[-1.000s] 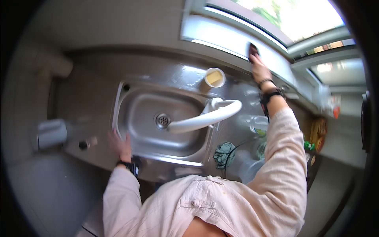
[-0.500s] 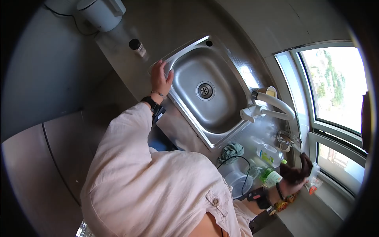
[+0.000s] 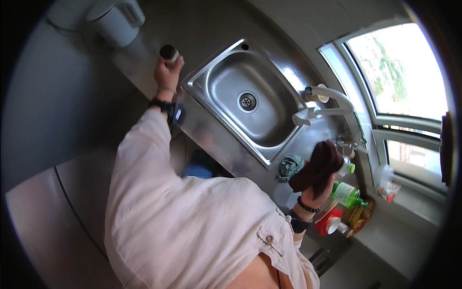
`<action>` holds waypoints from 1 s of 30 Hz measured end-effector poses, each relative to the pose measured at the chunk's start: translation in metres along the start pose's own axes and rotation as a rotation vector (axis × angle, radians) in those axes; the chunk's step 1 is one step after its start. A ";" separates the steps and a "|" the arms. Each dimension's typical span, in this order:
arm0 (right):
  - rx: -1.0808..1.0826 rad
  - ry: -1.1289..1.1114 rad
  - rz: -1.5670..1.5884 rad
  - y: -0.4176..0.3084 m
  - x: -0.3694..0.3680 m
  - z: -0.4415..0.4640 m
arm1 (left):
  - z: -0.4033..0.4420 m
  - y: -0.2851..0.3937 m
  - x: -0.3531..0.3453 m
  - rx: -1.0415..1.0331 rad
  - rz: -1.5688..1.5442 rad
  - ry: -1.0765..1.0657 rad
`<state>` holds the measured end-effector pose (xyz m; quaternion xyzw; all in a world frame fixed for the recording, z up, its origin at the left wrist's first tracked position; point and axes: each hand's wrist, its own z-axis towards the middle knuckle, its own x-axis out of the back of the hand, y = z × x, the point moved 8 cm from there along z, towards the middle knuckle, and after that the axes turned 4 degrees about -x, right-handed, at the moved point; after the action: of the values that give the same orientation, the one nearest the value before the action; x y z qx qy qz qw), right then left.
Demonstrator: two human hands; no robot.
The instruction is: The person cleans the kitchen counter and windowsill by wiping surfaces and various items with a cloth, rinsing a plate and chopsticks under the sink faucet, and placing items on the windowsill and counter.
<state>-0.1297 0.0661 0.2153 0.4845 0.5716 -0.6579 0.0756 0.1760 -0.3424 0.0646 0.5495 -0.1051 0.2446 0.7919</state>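
Observation:
My left hand (image 3: pixel 168 75) is closed around a small jar with a dark lid (image 3: pixel 167 51), which stands on the steel counter left of the sink (image 3: pixel 226 124). The lid shows above my fingers; most of the jar body is hidden. On the right, my right hand (image 3: pixel 322 191) grips a bunched dark brown cloth (image 3: pixel 316 164). That cloth hangs over the counter beside a crumpled grey-green rag (image 3: pixel 289 167), and part of it hides the bottles behind.
A white kettle (image 3: pixel 115 26) stands at the far left. The white faucet (image 3: pixel 332 103) arches at the sink's right side. Green-labelled bottles (image 3: pixel 345 193), a red item (image 3: pixel 328 221) and a clear plastic bag (image 3: pixel 385 183) crowd the right, near the window (image 3: pixel 399 72).
My left hand has left the sink's rim and moved up-left onto the jar. My right hand has brought the brown cloth from the window side toward the sink.

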 end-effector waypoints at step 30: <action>0.244 0.307 -0.736 0.023 0.037 -0.061 | -0.305 0.312 -0.040 -0.297 -0.867 -1.316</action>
<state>-0.1001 0.1253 0.1803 0.3456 0.6292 -0.6241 -0.3084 -0.0461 0.0141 0.1884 0.4620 -0.3592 -0.4757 0.6567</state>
